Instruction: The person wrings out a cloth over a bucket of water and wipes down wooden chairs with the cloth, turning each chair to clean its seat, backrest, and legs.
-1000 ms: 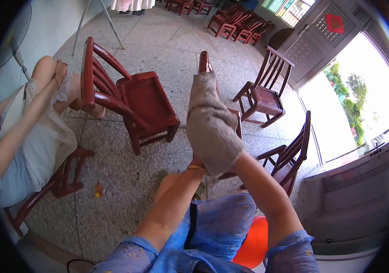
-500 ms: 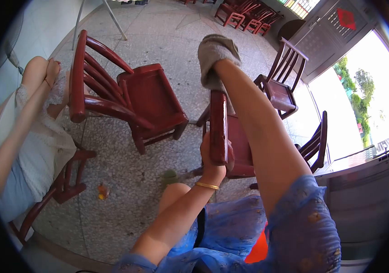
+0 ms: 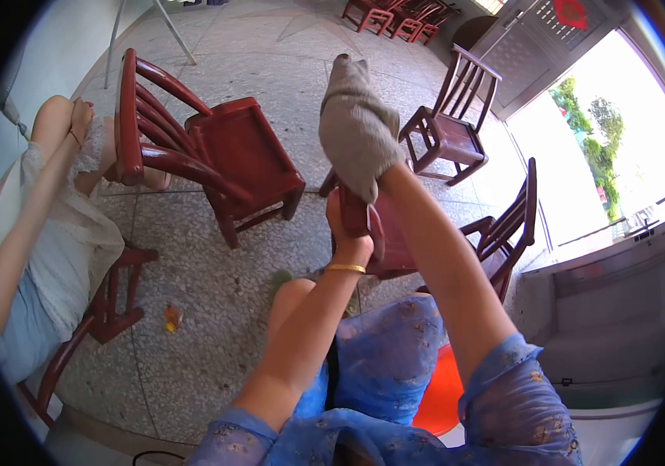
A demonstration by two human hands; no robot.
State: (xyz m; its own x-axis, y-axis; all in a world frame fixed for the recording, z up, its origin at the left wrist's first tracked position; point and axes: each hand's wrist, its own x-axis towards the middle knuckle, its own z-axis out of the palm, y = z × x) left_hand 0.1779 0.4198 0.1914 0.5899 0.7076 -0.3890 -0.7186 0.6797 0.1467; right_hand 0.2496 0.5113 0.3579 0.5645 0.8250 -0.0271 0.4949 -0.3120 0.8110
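A red wooden chair stands before me, its top rail [image 3: 354, 214] pointing toward me and its seat [image 3: 391, 237] showing below. My left hand [image 3: 346, 227], with a gold bangle at the wrist, is wrapped round the near end of that rail. A grey-brown cloth [image 3: 357, 128] drapes over the rail farther along. My right hand is hidden beneath the cloth, its wrist coming out at the cloth's near edge, so its fingers do not show.
At the left another red chair [image 3: 245, 147] stands near a seated person [image 3: 53, 233]. Two more chairs [image 3: 453, 141] [image 3: 507, 229] are at the right, by the open doorway. An orange-red object [image 3: 437, 396] is beside my lap. Stacked chairs [image 3: 395, 17] stand far back.
The cloth and my right hand went out to the rail's far end, then came back nearer my left hand. My left hand stays on the near end. The view has shifted slightly.
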